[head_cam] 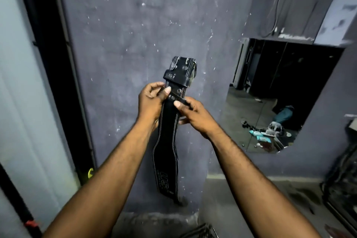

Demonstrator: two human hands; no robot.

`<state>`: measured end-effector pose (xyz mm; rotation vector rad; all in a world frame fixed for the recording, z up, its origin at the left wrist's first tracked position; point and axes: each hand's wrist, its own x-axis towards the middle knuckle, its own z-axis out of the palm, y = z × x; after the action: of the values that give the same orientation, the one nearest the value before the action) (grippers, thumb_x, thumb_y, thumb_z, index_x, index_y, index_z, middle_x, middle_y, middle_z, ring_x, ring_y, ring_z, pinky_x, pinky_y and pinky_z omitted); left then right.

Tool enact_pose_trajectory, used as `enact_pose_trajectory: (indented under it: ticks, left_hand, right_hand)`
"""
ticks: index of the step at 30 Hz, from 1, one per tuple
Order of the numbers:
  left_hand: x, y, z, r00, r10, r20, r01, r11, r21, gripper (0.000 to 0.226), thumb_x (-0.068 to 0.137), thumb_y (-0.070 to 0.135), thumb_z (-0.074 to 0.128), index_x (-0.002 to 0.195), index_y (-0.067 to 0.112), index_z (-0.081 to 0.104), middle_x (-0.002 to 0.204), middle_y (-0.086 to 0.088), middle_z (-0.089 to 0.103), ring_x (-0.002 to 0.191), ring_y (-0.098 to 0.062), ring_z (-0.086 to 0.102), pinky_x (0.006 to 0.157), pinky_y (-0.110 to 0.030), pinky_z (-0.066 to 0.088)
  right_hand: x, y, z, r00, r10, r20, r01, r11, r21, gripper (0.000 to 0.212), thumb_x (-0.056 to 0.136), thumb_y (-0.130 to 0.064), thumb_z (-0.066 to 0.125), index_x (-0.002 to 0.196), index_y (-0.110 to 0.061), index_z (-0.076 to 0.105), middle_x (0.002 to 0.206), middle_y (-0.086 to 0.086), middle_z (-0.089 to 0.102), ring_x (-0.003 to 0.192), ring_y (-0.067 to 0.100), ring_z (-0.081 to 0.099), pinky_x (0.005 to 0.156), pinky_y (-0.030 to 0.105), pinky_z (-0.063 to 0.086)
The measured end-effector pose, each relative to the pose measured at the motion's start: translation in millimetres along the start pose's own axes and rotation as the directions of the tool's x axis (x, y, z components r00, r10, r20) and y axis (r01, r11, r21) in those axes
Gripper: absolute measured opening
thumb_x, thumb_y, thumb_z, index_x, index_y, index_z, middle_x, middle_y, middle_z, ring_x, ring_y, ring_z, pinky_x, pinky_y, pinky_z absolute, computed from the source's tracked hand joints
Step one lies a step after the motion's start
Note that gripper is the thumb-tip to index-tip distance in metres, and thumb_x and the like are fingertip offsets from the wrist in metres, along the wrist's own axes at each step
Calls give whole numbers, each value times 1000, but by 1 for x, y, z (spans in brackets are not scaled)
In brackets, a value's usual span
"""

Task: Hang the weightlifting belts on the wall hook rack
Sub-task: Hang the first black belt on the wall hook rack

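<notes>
A black leather weightlifting belt [168, 141] with white stitching hangs vertically in front of the grey wall, buckle end [181, 69] up and wide lettered part at the bottom. My left hand [150, 102] grips its left edge just below the buckle loop, thumb pressed on the front. My right hand [195, 114] holds the right edge and pinches a small loose strap loop across the belt. No hook rack is visible in this view.
A grey painted wall [135, 25] fills the centre. A dark vertical frame [58, 63] runs down the left. A broken-edged mirror [274, 92] at the right reflects floor clutter. Dark equipment [343, 179] stands at the lower right, and a concrete ledge [231, 199] lies below.
</notes>
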<state>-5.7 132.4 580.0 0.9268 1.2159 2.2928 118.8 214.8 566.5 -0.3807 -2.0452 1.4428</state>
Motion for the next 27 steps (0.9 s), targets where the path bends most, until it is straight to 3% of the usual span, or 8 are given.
enact_pose_trajectory:
  ticks: [2,7,12,15,18,22,25,27]
  left_hand:
    - [-3,3,5,1000,14,17,-14,1000,13,20,91,4,66,110,3,61,96,-10,71,81,-12,69,77,-22,58]
    - [-18,0,2,956,15,292,-89,966,244,16,96,10,59,110,8,67,101,-8,73,91,-15,68,84,-29,56]
    - [0,30,30,959,245,141,-268,948,174,17,95,0,57,105,9,66,93,-5,71,85,-11,65,81,-26,53]
    - [15,44,32,929,274,249,-324,927,190,19,97,3,55,115,4,59,101,-6,68,92,-12,63,85,-27,52]
    - [19,46,23,925,213,315,-293,928,232,34,96,-2,54,128,9,50,113,-7,67,101,-14,65,92,-29,53]
    - [29,48,20,950,290,115,-310,920,241,39,89,-4,59,127,3,52,112,-14,68,99,-19,65,94,-34,51]
    - [36,58,22,952,282,114,-301,928,219,42,92,-4,58,133,1,47,111,-6,68,96,-7,66,88,-23,52]
    - [38,64,22,949,263,173,-299,924,239,49,95,-2,56,140,8,40,118,-1,64,100,-2,64,90,-19,52]
  right_hand:
    - [5,-15,-11,996,-77,-48,73,994,-80,17,101,-15,55,113,-5,61,90,7,66,77,14,63,61,27,56]
    - [22,-55,-43,980,-184,-79,170,973,-154,14,99,-17,60,102,-4,64,88,13,65,81,23,65,73,48,60]
    - [17,-29,-24,958,-229,-172,197,963,-184,28,97,-28,63,99,-2,52,77,12,50,69,21,54,61,50,59]
    - [20,-21,-13,944,-277,-182,238,948,-210,28,98,-28,59,93,-2,50,73,18,48,62,23,52,54,55,54]
    - [38,-47,-17,913,-349,-210,301,926,-229,30,93,-35,62,80,-12,48,70,17,49,60,20,54,50,48,59]
    - [44,-29,-8,950,-271,-155,237,950,-205,29,87,-44,68,82,-20,53,66,-4,52,62,14,49,60,34,50]
    - [33,-3,7,982,-179,-61,173,981,-81,32,90,-40,65,114,-18,66,107,0,74,100,19,71,93,43,57]
    - [35,-11,5,973,-209,-101,201,976,-81,39,88,-42,66,118,-17,66,113,5,74,107,25,71,97,50,55]
